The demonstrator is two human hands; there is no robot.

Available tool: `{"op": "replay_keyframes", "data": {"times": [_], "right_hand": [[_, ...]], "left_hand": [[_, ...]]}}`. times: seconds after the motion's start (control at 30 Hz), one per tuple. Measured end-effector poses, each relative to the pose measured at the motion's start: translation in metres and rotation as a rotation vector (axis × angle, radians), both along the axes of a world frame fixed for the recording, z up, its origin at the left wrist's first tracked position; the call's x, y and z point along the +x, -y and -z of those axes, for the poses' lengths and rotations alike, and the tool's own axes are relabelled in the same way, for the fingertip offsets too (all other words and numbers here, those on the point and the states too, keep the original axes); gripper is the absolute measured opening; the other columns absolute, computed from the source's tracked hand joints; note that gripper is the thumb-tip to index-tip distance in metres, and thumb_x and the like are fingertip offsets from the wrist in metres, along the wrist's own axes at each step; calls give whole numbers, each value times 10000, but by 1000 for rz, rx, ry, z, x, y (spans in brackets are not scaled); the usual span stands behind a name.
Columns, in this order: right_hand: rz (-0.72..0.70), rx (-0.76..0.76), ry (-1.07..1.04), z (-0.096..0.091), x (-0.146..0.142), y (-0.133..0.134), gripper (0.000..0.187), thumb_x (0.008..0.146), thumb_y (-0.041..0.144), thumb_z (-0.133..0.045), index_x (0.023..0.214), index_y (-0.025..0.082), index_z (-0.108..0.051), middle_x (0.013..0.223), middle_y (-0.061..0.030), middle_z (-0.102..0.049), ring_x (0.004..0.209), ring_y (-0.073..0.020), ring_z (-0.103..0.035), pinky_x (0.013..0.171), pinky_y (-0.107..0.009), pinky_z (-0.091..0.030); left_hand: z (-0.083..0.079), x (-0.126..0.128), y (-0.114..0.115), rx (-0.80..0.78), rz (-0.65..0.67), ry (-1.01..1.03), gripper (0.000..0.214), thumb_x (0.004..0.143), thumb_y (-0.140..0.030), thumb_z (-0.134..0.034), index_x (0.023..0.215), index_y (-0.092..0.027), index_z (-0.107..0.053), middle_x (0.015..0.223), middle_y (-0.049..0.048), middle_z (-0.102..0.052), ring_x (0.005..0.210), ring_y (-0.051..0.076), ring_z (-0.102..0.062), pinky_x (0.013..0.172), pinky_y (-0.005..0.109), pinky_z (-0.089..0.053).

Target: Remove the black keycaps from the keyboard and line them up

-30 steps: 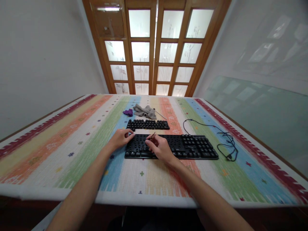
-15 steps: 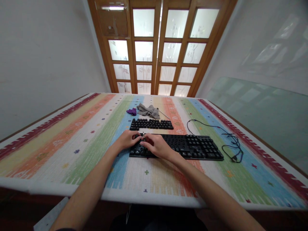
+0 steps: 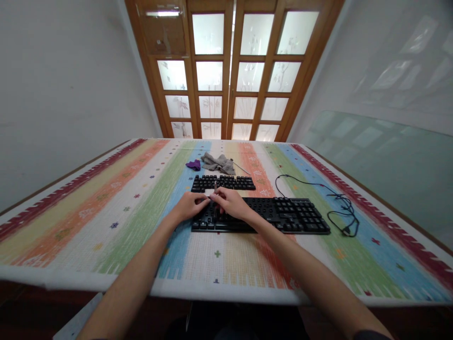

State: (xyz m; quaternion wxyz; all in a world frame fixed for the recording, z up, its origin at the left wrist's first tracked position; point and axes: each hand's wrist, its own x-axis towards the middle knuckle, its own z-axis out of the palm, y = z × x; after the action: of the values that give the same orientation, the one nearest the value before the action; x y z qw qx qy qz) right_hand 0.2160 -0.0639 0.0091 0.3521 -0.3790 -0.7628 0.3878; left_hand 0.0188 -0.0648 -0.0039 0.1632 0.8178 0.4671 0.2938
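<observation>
The black keyboard (image 3: 274, 212) lies flat on the tabletop (image 3: 130, 193), directly below the two hands, with its long axis running from left to right. The right hand (image 3: 231, 203) is above the left part of it, its grip closed on a small thin piece (image 3: 215, 185) that points upward; what kind of piece, I cannot tell. The left hand (image 3: 193, 206) is at the far left corner, thumb and forefinger close together; whether something is between them, I cannot tell. The fingertips of both hands nearly meet, so neither is clearly nearer. Rows of keycaps (image 3: 235, 182) stand just beyond the far edge of the keyboard, limiting room there. More room lies to the left and toward the person; at right lies the cable (image 3: 346, 231).
</observation>
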Motion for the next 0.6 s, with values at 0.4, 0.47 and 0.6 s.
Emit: {"op": "replay_keyframes", "data": {"times": [0.4,0.47,0.6], "right_hand": [[-103,-165,-406,-6,42,17,380,883,553,-572,1007,206,-477,593,91,-538,402,-106,-590,405,-209,-497],[-113,-168,-435,-4,45,20,390,884,560,-573,1015,207,-475,582,90,-544,418,-116,-607,423,-216,-504],[-116,-171,-456,2,46,26,408,883,573,-574,1026,202,-484,602,80,-554,426,-116,-613,428,-215,-491]], "left_hand": [[-10,22,16,-465,292,518,636,764,-504,-743,1276,-156,-598,1089,144,-717,884,201,-673,768,318,-525],[-8,26,17,-500,299,558,623,733,-482,-782,1234,-151,-618,1045,133,-716,865,192,-668,750,306,-522],[-6,28,18,-532,305,624,584,682,-423,-839,1158,-145,-645,947,91,-708,740,142,-635,706,280,-509]]}}
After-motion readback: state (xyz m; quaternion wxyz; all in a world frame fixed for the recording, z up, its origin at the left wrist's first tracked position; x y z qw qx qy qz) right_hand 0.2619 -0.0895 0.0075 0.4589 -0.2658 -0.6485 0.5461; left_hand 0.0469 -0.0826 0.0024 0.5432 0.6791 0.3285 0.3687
